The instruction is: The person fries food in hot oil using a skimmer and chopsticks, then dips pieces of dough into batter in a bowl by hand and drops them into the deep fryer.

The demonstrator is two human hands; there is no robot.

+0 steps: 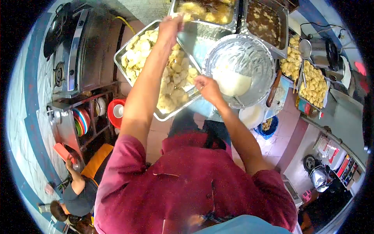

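Observation:
My left hand (172, 29) reaches to the near left edge of a metal fryer (205, 24), fingers closed around a pale battered piece (187, 17). Several pale pieces lie in the fryer's oil. Beneath my left forearm a metal tray (175, 114) holds many pale yellow slices (175, 91). My right hand (210, 90) is at the tray's right corner, fingers drawn together beside a slice; I cannot make out what they hold. Just right of that hand stands a large metal bowl (260, 62) with white batter (233, 82) in it.
A second pan of dark oil (265, 23) with small floating bits stands at the back right. Beyond it are trays of fried pieces (313, 87) and a skimmer (305, 48). A blue bin (268, 128) sits below. Another person (80, 195) is at the lower left.

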